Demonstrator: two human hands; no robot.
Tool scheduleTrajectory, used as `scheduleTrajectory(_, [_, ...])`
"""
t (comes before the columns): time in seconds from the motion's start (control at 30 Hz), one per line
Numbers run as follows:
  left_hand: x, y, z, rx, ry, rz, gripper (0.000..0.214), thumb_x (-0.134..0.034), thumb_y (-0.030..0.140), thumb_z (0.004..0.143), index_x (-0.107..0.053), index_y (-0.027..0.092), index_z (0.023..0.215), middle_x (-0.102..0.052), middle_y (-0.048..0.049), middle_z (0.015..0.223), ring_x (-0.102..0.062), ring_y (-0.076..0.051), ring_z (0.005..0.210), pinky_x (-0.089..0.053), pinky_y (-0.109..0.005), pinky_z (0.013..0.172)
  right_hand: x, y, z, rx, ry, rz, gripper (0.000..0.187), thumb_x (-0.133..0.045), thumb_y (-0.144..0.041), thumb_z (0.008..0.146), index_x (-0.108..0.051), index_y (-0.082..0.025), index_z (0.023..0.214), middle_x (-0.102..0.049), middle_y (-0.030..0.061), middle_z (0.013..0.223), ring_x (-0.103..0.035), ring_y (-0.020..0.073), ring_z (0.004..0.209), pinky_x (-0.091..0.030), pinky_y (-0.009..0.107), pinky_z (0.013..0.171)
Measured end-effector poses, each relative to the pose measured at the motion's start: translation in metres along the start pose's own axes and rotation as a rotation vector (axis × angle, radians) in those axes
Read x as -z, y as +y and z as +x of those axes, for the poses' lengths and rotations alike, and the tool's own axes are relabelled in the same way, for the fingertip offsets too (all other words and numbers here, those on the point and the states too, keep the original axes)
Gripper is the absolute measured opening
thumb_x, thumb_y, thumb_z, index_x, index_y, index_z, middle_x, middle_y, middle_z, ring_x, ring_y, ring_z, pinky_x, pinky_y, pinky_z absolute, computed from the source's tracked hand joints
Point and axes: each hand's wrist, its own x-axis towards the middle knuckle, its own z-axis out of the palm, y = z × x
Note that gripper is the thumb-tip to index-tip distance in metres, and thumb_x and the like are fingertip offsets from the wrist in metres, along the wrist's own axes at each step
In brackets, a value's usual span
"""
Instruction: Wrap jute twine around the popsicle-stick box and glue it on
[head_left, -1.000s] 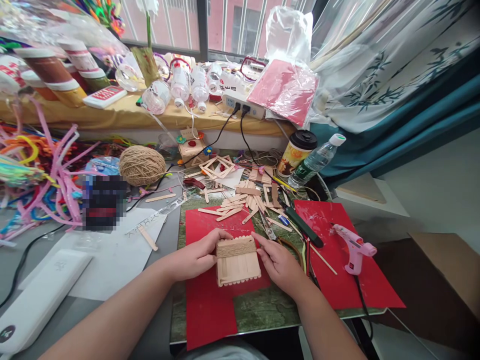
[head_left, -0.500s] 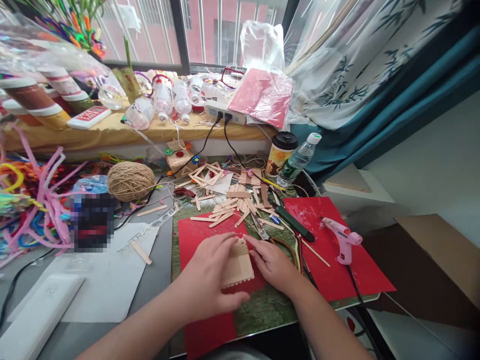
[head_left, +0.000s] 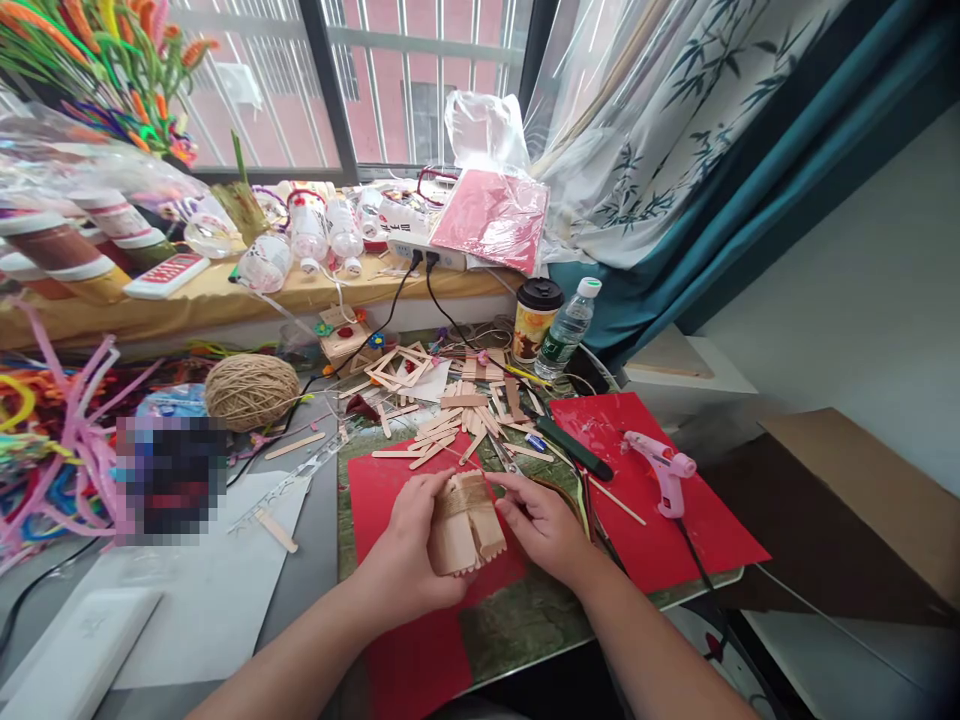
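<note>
My left hand grips a small box of craft sticks, thumb below and fingers along its left side. A band of brown twine wraps the box's upper part, and a gap between sticks shows in its face. At the box's upper right edge is my right hand, with index finger and thumb bent close to the twine band. Whatever lies between those fingertips is too small to make out. Beneath both hands lies a red sheet on a green mat.
Loose craft sticks and scissors lie beyond my hands. Right are a green utility knife and a pink glue gun on another red sheet. Behind stand a paper cup and a bottle. A twine ball sits left.
The box has been turned and tilted in my left hand, so the twine band and the gap between sticks now show. My left fingers have shifted to its side. The view has shifted slightly.
</note>
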Motion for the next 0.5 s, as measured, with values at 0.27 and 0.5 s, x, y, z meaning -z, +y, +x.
scheduleTrajectory(0.27, [-0.018,-0.011,-0.004,-0.066,-0.165,-0.465,0.1,-0.082,0.022,0.072,-0.015,0.028,0.146,-0.05,-0.013,0.141,-0.057,-0.031,0.133,-0.052,-0.046,0.109,0.0,0.0,-0.006,0.015,-0.001,0.043,0.043,-0.051,-0.049,0.108,-0.064,-0.026,0.142,-0.072,0.0054,0.096,-0.068,0.0211,0.088,-0.053,0.033,0.084])
scheduleTrajectory(0.5, [-0.016,-0.019,0.001,-0.059,-0.218,-0.405,0.112,-0.086,0.018,0.068,-0.012,0.029,0.152,-0.05,-0.0149,0.145,-0.058,-0.032,0.135,-0.05,-0.048,0.113,-0.007,0.001,-0.004,-0.037,-0.072,0.186,0.06,-0.052,-0.06,0.104,-0.058,-0.021,0.149,-0.057,-0.0016,0.075,-0.053,0.0162,0.067,-0.047,0.027,0.067])
